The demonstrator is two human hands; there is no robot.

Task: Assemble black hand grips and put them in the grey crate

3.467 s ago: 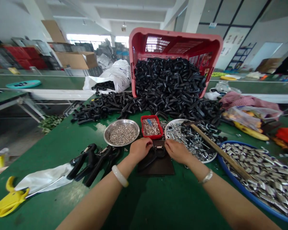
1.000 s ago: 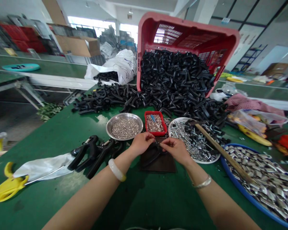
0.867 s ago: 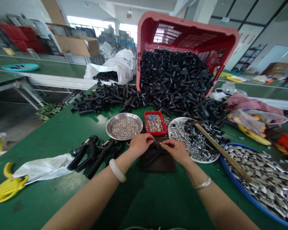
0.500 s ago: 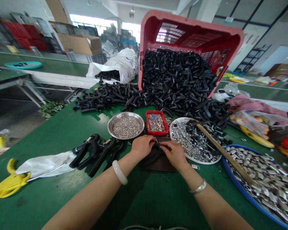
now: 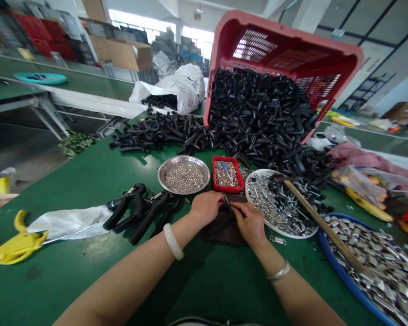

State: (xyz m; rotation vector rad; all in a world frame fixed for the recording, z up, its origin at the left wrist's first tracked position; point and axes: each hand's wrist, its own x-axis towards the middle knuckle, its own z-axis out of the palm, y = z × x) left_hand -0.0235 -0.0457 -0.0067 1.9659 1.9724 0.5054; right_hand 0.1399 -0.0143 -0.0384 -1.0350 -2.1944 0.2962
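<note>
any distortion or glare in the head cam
In the head view, the wide lens bows the table edge and leans the red crate; the windows blow out white; the part between the left hand and right hand is too small to read.

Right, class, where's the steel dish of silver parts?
In the head view, the steel dish sits left of the red tray, beyond the left hand.

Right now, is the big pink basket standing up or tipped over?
Tipped over. The pink plastic crate lies on its side, its open mouth facing the black curved pieces that spill out across the green work table.
</note>
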